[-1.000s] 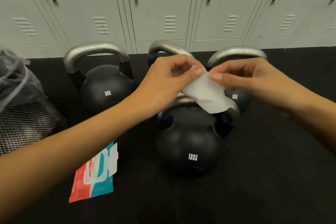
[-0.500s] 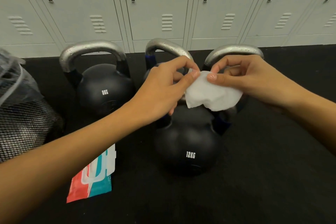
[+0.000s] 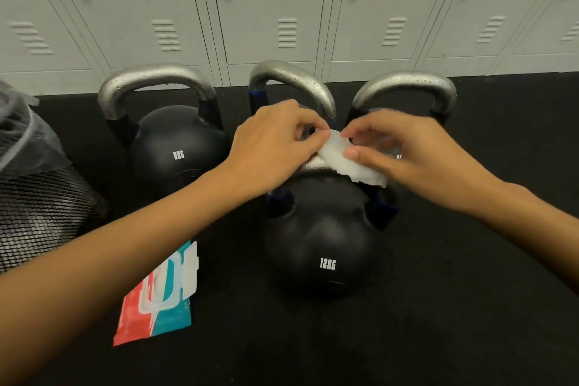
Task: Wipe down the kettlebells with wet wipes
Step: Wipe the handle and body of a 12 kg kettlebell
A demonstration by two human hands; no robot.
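Note:
A white wet wipe (image 3: 347, 160) is stretched between my two hands just above the handle of the black 12KG kettlebell (image 3: 322, 244). My left hand (image 3: 275, 141) pinches its left end, and my right hand (image 3: 404, 150) pinches its right side with thumb and fingers. Behind stand an 8KG kettlebell (image 3: 175, 141) with a steel handle at the left, another kettlebell handle (image 3: 291, 81) in the middle, and a third kettlebell (image 3: 407, 88) at the right, partly hidden by my hands.
A red and teal wet wipe pack (image 3: 159, 298) with its flap open lies on the black floor (image 3: 454, 307) at the lower left. A black mesh bin (image 3: 40, 191) with a plastic liner stands at the left edge. Grey lockers (image 3: 269, 9) line the back.
Both hands have lowered the wipe toward the 12KG kettlebell's handle and bunched it narrower between the fingers.

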